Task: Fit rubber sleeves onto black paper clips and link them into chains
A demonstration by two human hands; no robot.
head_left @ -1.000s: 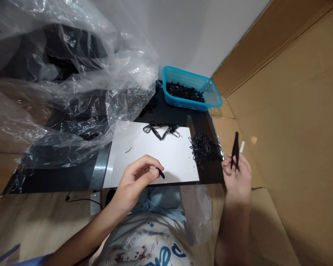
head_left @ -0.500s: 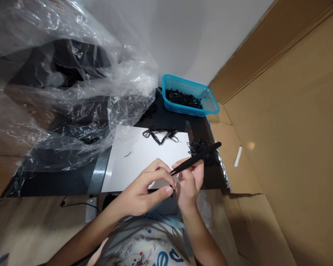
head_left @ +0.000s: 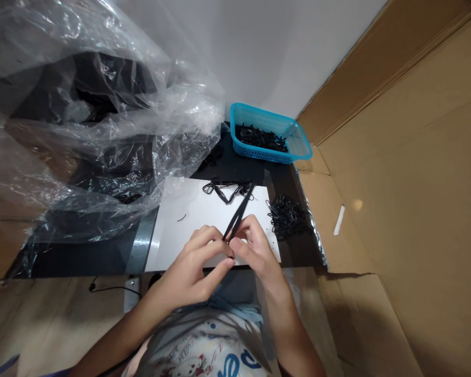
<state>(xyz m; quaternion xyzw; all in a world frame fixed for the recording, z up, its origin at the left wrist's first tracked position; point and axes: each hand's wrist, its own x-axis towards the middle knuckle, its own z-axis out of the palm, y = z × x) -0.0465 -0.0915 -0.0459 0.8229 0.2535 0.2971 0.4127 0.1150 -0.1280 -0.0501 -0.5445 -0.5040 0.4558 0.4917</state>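
My right hand (head_left: 255, 248) holds black tweezers (head_left: 240, 212). Their joined end points up and away over the white sheet, and the two prongs come down between my hands. The thumb and index finger of my left hand (head_left: 198, 264) are pinched together, with a small dark bit at the fingertips too hidden to name. Both hands almost touch above the near edge of the white sheet (head_left: 168, 235). Beyond them on the sheet lie black looped strips (head_left: 225, 191) and one short black strand (head_left: 181, 218).
A tangled pile of black loops (head_left: 286, 214) sits right of the sheet. Behind it stands a blue basket (head_left: 304, 152) holding many black pieces. Clear plastic (head_left: 188, 115) drapes over the left side of the black table (head_left: 82, 259). Cardboard (head_left: 408, 157) walls the right.
The tweezers have swung from leaning far right to a steeper angle pointing away from me. My right hand has turned with them, uncovering the pile of loops. My left hand moved slightly left.
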